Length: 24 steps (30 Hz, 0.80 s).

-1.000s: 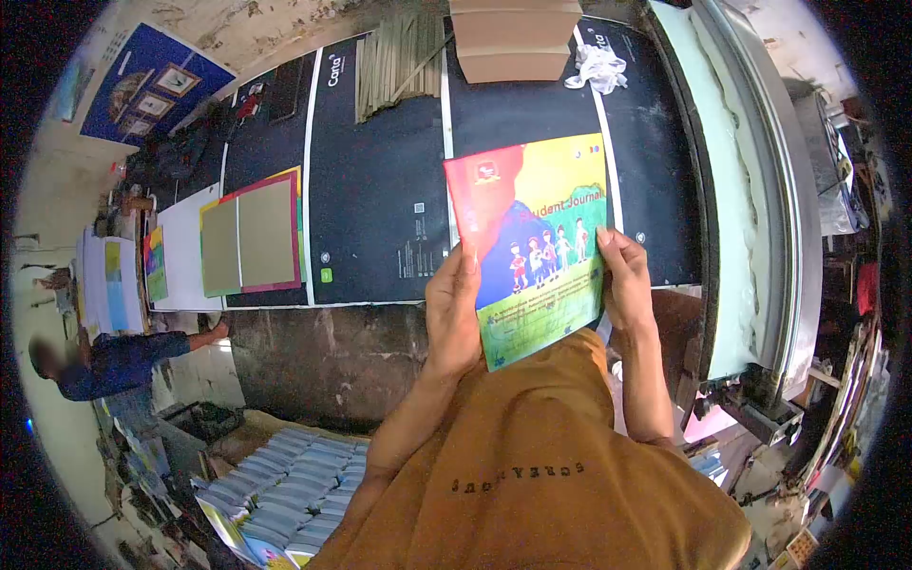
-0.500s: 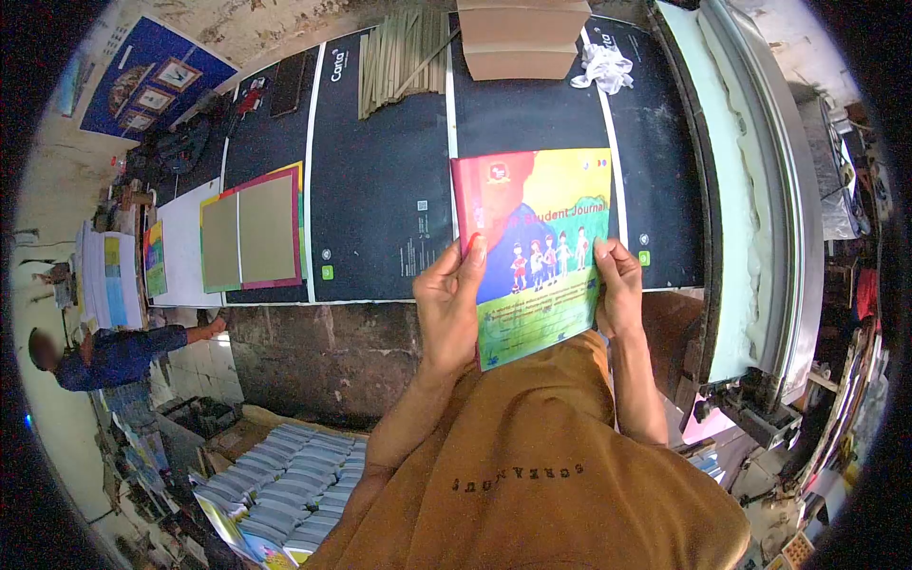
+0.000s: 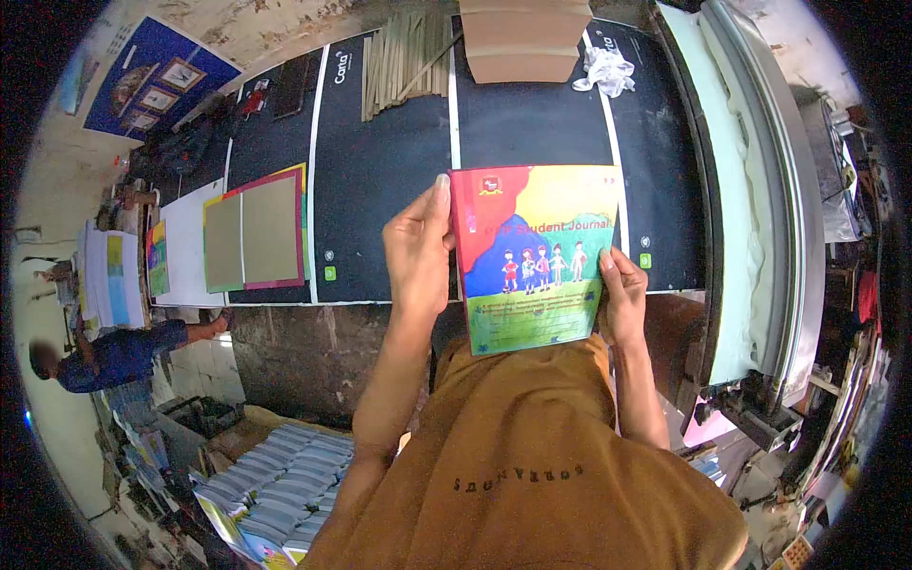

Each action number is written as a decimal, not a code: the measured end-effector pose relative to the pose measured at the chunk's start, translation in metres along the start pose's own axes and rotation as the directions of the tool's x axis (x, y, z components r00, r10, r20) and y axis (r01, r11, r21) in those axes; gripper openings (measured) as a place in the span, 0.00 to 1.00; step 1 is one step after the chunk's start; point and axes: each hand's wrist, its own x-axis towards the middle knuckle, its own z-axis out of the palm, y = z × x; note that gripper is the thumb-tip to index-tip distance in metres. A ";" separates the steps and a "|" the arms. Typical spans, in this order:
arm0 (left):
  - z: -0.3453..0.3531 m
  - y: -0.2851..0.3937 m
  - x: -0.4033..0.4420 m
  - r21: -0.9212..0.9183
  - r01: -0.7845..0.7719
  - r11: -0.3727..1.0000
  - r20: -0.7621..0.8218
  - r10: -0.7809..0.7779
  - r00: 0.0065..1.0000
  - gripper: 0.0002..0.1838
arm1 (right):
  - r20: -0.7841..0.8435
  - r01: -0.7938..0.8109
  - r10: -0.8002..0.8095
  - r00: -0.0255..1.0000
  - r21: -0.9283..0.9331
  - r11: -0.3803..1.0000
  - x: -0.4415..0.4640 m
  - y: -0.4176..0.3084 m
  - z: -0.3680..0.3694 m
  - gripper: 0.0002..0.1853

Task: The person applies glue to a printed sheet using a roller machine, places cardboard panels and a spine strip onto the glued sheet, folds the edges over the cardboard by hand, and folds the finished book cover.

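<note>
A colourful student journal [image 3: 537,256], its cover showing several cartoon children, is held up in front of my body, above the near edge of the dark table. My left hand [image 3: 420,242] grips its left edge near the upper corner, thumb pointing up along the spine side. At the lower right edge, my right hand [image 3: 623,296] pinches the journal with its thumb on the front. The fingers behind the journal are partly hidden. To the left on the table lies an opened-out cover [image 3: 271,230] with grey boards and coloured margins.
Wooden strips [image 3: 404,66] and a cardboard box [image 3: 522,43] stand at the table's back, beside a crumpled white bag [image 3: 608,71]. A long machine [image 3: 750,190] borders the right. Stacked booklets [image 3: 285,475] sit low left; another person [image 3: 119,356] is at far left.
My left hand has shifted up and left along the journal's edge, from mid-edge toward the upper corner. The journal has tilted slightly and come a little lower at its top.
</note>
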 end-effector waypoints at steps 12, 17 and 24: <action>0.005 -0.031 0.020 0.098 -0.079 0.992 -0.228 0.100 0.968 0.17 | -0.071 0.063 -0.072 0.995 -0.118 0.991 -0.006 0.009 0.010 0.14; -0.005 -0.048 0.035 0.187 -0.015 0.982 -0.261 0.064 0.963 0.15 | -0.105 0.081 -0.097 0.990 -0.142 0.987 0.000 0.017 0.015 0.14; -0.024 -0.044 0.051 0.920 -0.139 0.367 0.008 0.337 0.941 0.24 | -0.058 -0.023 0.017 0.998 -0.098 0.995 0.003 0.019 0.012 0.14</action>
